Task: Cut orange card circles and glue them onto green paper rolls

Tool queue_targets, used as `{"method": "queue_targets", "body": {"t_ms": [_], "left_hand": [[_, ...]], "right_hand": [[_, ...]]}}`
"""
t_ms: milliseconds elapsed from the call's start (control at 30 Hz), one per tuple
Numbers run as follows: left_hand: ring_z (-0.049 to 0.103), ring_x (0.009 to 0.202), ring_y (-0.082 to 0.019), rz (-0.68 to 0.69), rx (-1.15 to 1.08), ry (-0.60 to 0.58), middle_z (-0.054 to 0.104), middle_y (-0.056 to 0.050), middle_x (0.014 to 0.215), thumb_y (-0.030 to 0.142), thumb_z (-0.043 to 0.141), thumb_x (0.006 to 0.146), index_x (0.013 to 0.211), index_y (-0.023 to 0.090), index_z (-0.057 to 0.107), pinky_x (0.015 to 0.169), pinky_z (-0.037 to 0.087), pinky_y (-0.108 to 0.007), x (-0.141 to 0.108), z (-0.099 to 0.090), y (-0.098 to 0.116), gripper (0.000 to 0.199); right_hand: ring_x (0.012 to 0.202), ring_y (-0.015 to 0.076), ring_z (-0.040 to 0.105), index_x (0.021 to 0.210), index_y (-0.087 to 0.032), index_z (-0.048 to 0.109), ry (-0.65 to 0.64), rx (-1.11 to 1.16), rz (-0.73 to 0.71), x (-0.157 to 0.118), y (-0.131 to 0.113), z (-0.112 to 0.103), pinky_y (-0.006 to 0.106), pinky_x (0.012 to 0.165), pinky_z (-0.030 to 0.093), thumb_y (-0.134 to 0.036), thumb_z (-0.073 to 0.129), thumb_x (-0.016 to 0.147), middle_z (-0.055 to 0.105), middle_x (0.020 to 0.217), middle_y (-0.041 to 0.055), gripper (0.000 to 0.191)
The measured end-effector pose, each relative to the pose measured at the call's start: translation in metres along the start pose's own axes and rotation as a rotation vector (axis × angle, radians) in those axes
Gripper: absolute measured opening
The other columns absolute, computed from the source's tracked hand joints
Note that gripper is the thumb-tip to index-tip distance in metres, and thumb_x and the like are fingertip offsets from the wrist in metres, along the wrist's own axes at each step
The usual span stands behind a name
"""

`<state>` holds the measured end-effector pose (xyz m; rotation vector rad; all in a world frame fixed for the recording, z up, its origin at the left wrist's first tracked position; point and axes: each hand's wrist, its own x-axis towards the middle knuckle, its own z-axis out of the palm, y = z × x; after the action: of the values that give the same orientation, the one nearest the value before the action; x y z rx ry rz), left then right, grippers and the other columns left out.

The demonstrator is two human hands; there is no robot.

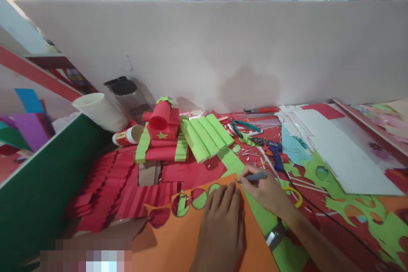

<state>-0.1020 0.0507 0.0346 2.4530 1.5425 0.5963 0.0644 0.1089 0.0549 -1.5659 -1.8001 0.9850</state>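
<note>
An orange sheet of paper lies in front of me, with several round holes cut along its far edge. My left hand rests flat on the sheet, fingers stretched toward that edge. Just to its right, my right hand grips a grey pen, its tip at the sheet's far corner. Bright green paper shows beneath and beyond the orange sheet. Under my right forearm lie yellow-handled scissors, partly hidden.
A red and green paper model stands beside green paper rolls. Pleated red paper lies left. A blue glue gun, green-handled pliers and cut green scraps lie right. A white cup stands near the green divider.
</note>
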Motion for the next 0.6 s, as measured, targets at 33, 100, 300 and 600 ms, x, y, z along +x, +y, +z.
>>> {"method": "queue_targets", "body": {"t_ms": [33,100,300,600], "left_hand": [[0.053,0.117,-0.026,-0.002,0.000,-0.003,0.061,-0.006,0.135,0.024,0.046,0.093,0.130,0.020,0.058,0.101,0.042,-0.043,-0.0001,0.0001,0.0000,0.039],[0.053,0.117,-0.026,-0.012,-0.007,-0.015,0.061,-0.006,0.135,0.024,0.046,0.093,0.131,0.021,0.058,0.102,0.042,-0.043,-0.0003,-0.0001,-0.0001,0.040],[0.051,0.120,-0.025,-0.035,-0.038,-0.045,0.059,-0.003,0.138,0.025,0.046,0.093,0.132,0.023,0.056,0.104,0.041,-0.044,-0.0004,-0.0010,-0.0005,0.040],[0.052,0.119,-0.026,-0.045,-0.054,-0.054,0.060,-0.006,0.135,0.023,0.047,0.093,0.129,0.022,0.057,0.102,0.042,-0.044,0.0004,-0.0027,0.0008,0.037]], "right_hand": [[0.060,0.0144,0.053,0.077,-0.021,0.059,0.003,0.005,-0.003,-0.0002,0.0005,0.0002,0.025,0.056,0.037,-0.027,0.054,0.086,0.059,0.064,-0.0035,0.012],[0.060,0.0143,0.053,0.077,-0.022,0.058,0.007,0.011,-0.011,-0.0006,0.0017,0.0004,0.025,0.057,0.037,-0.027,0.053,0.086,0.059,0.065,-0.0035,0.012],[0.059,0.0135,0.051,0.075,-0.021,0.055,-0.018,-0.001,-0.008,-0.0015,0.0045,0.0006,0.024,0.056,0.036,-0.026,0.052,0.087,0.056,0.063,-0.0045,0.013],[0.058,0.0137,0.051,0.074,-0.021,0.054,-0.010,-0.015,0.013,-0.0014,0.0067,0.0012,0.025,0.055,0.036,-0.028,0.052,0.086,0.056,0.061,-0.0043,0.015]]}}
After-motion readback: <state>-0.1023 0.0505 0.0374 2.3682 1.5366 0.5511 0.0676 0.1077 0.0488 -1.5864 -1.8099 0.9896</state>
